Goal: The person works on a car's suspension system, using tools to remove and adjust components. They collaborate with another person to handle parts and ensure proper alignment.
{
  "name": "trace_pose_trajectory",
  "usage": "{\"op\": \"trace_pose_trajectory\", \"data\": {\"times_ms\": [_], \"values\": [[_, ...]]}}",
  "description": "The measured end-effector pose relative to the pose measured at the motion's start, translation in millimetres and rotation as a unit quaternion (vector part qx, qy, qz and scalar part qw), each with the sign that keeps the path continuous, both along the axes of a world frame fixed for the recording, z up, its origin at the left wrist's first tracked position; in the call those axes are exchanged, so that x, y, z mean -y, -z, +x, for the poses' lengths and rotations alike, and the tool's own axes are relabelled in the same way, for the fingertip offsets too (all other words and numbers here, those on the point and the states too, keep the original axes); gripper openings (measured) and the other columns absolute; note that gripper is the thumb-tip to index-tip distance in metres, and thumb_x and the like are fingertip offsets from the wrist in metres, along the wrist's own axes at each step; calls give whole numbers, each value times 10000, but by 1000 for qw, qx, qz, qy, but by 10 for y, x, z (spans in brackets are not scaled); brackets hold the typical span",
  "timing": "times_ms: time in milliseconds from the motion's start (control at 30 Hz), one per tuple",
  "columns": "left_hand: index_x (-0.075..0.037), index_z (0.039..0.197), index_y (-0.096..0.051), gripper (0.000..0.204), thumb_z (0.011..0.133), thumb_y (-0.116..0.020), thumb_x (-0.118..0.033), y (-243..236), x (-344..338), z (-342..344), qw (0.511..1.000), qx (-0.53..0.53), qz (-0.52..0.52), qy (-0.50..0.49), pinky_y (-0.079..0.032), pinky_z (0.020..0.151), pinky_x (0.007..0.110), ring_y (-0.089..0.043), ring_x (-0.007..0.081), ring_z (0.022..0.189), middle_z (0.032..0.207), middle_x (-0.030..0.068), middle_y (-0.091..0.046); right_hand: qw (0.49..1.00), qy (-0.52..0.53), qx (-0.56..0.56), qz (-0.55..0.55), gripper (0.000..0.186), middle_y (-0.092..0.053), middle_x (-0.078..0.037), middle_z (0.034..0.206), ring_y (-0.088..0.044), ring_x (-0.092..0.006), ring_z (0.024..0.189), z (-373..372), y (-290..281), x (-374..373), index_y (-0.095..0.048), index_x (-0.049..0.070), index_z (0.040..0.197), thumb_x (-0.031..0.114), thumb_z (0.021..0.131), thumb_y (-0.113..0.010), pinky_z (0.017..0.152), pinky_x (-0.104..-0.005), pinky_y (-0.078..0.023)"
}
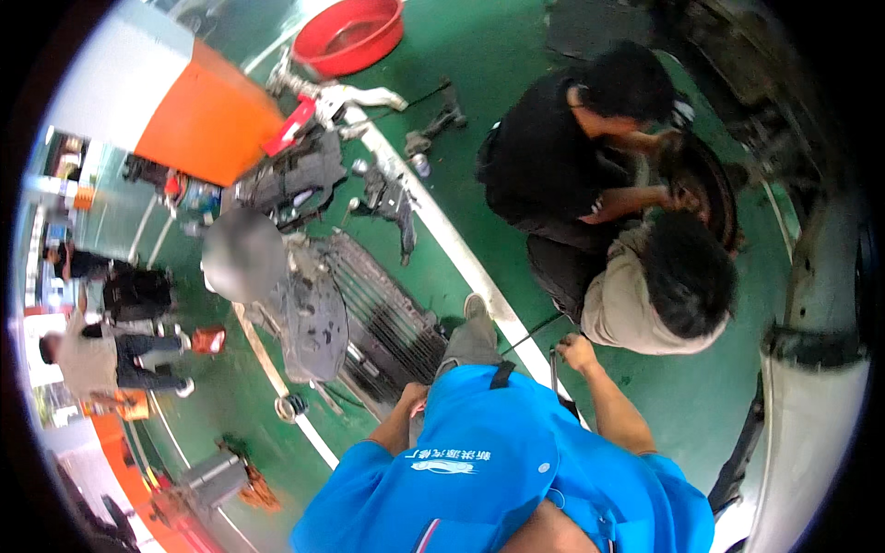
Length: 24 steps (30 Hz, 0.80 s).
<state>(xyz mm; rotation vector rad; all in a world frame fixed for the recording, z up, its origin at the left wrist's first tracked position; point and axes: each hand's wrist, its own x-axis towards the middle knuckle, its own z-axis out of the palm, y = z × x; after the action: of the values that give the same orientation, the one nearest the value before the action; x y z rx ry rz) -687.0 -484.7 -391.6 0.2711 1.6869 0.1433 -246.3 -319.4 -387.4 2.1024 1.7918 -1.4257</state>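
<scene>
My right hand [578, 353] is closed around the top of a slim dark metal rod-like tool [553, 367], which hangs down beside my blue shirt. Its exact kind is too small to tell. My left hand [412, 398] is by my hip, in front of a finned radiator-like panel [378, 313] on the floor. Its fingers are mostly hidden, so I cannot make out whether it grips anything. To the right, a person in black [544, 147] and a person in beige [636, 300] crouch close together. Hands of the person in black are on a dark round rim-like part [722, 189].
Loose car parts, including a dark plastic cover [313, 323] and a black bracket [396, 217], lie along the white floor line [442, 230]. A red basin [350, 37] stands at the far side. An orange-and-white pillar [207, 111] rises left. A vehicle body [816, 433] borders the right.
</scene>
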Motion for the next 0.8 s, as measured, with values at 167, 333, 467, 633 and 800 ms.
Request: {"op": "trace_pose_trajectory", "data": {"times_ms": [167, 333, 467, 633, 800], "values": [[-70, 715, -494, 213, 909, -548, -139, -403, -679, -288, 976, 36, 71, -202, -326, 449, 279, -473, 139, 526, 664, 42, -507, 999, -25, -27, -30, 395, -704, -211, 913, -697, -314, 872, -717, -243, -1092, -693, -23, 1014, 307, 797, -662, 796, -397, -529], [15, 970, -612, 241, 923, -589, -220, -665, -1666, -803, 925, -16, 211, -316, -425, 556, 276, -568, 141, 646, 783, 64, -602, 989, -9, -119, -81, 374, -697, -191, 910, -679, -220, 725, -1574, -785, -2032, -651, -62, 1076, 226, 838, -649, 661, -346, -531], [28, 1063, -609, 289, 952, -559, -234, -733, -1872, -833, 911, -99, 192, -351, -486, 665, 311, -619, 179, 736, 896, 115, -673, 978, -190, -85, -35, 383, -695, -207, 944, -680, -224, 781, -1807, -563, -2798, -638, -79, 1087, 224, 853, -653, 678, -360, -530], [2, 835, -625, 192, 884, -576, -178, 48, -1023, -309, 913, -90, 44, -396, -456, 517, 357, -586, 220, 577, 709, 121, -622, 949, -310, -25, 51, 377, -696, -213, 951, -698, -284, 783, -2299, -197, -3753, -676, -30, 1043, 270, 815, -668, 765, -396, -531], [-9, 813, -630, 230, 870, -581, -226, -77, -1001, 216, 924, -46, -45, -377, -445, 531, 361, -570, 211, 578, 682, 112, -609, 949, -309, -12, 56, 332, -692, -205, 872, -691, -272, 738, -2807, -213, -4668, -682, -23, 981, 258, 808, -645, 710, -382, -530]]}}
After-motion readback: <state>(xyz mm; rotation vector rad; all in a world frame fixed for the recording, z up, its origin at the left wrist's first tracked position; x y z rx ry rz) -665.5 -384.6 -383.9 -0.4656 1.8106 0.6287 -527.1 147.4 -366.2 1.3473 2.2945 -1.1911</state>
